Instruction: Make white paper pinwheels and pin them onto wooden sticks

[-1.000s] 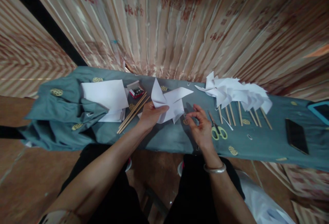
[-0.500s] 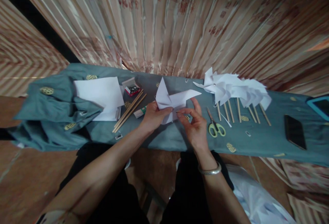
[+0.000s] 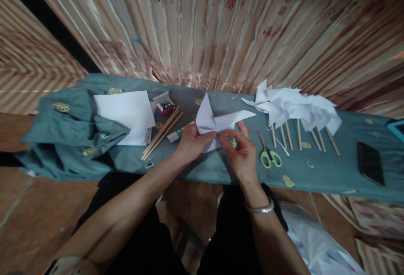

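A white paper pinwheel (image 3: pixel 206 117) with folded blades is held just above the table's front half. My left hand (image 3: pixel 190 142) is closed on its left side, the thumb pressing near the centre. My right hand (image 3: pixel 241 151) pinches a thumbtack (image 3: pixel 218 135) at the pinwheel's centre, between thumb and index finger, the other fingers curled behind the paper. The tack is small and partly hidden by the fingertips. Left of my hands, an open box of thumbtacks (image 3: pixel 166 106) stands behind some wooden sticks (image 3: pixel 162 136).
A stack of white paper (image 3: pixel 126 115) lies at the left by bunched cloth. Finished pinwheels on sticks (image 3: pixel 293 107) overlap at the right. Green-handled scissors (image 3: pixel 268 157), a paper strip (image 3: pixel 282 145), a phone (image 3: pixel 370 163) and a small green-and-white box (image 3: pixel 175 135) lie on the cloth.
My right fingertips have brought the thumbtack onto the pinwheel's centre, next to my left thumb. The whole view has shifted slightly.
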{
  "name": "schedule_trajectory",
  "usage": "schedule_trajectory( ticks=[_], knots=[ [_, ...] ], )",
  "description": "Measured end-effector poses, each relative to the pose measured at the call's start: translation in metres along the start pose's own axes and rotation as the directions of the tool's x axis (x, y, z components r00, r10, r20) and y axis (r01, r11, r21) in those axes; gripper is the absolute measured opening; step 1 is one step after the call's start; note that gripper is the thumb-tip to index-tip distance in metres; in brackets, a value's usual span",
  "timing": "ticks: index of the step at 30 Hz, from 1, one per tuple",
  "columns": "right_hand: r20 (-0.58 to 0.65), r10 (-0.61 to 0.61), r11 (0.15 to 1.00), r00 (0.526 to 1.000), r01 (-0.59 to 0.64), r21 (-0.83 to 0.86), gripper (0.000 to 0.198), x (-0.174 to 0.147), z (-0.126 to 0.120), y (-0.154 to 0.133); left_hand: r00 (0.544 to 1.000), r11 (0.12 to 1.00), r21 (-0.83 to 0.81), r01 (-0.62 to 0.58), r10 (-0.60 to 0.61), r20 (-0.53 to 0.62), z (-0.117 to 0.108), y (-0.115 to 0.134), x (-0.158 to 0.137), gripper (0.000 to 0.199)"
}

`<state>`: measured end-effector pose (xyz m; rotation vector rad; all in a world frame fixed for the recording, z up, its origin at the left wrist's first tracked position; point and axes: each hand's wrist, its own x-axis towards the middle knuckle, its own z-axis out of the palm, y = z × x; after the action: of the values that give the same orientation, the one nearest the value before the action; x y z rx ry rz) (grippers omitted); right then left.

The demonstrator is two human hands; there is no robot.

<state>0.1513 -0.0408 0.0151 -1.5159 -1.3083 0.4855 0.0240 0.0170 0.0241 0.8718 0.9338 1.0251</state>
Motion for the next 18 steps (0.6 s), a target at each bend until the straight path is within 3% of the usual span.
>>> schedule_trajectory(
  ticks=[18],
  knots=[
    [-0.006,0.033,0.998,0.999,-0.033,0.045,0.01,0.0005,0.0005,-0.0008,1.0,1.0,0.007,-0.019,0.019,0.003,-0.0014,-0.0032,0.0011,0.016]
  ],
)
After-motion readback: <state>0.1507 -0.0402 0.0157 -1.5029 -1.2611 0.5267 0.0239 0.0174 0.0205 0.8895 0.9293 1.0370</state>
